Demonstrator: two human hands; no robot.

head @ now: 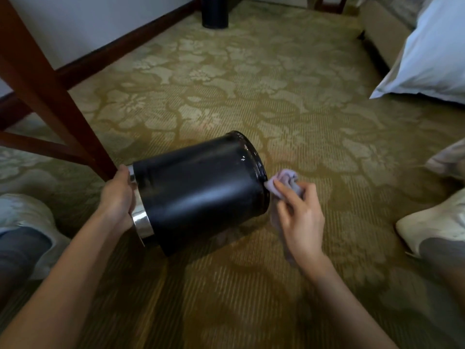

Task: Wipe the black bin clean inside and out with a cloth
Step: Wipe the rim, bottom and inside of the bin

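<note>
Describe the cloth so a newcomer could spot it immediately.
Start at the black bin tipped on its side over the patterned carpet. At its right-hand end, the right hand pinches a small crumpled cloth. It is the only pale lilac thing against the bin.

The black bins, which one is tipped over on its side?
The near black bin, gripped by the left hand at its silver rim, lies sideways. The far black bin by the wall stands upright.
</note>
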